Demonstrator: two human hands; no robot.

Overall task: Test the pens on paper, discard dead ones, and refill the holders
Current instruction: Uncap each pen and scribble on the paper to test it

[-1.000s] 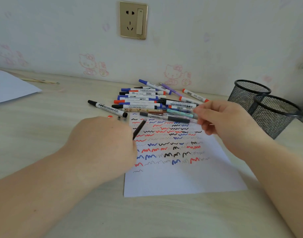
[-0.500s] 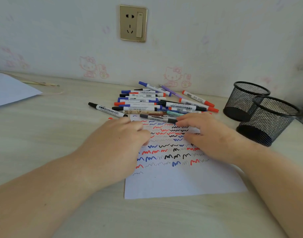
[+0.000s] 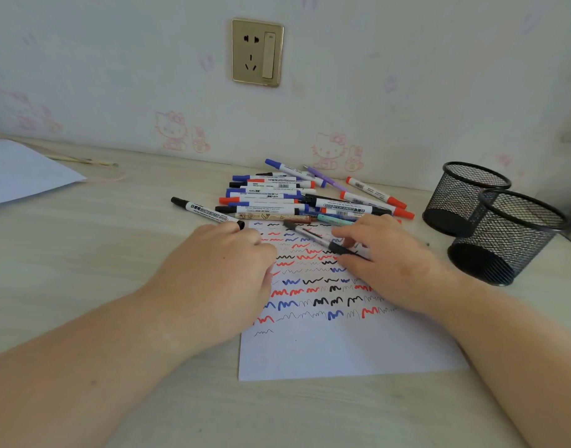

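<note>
Right hand point(image 3: 387, 263) pinching grey pen point(image 3: 316, 237) over scribbled paper point(image 3: 342, 350). Left hand point(image 3: 226, 270) curled, grip hidden. Pen pile point(image 3: 277, 198) behind; 2 mesh holders point(image 3: 504, 234) right.

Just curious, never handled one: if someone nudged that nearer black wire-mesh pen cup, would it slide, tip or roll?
The nearer black wire-mesh pen cup looks empty and mostly open mesh, so probably light and easy to slide. It already leans, seemingly against the farther mesh cup, so a nudge might well topple it. Being round, it would likely roll afterwards.

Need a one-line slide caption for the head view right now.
Right hand grips a clear pen over the scribbled test sheet; two mesh holders wait.
</note>
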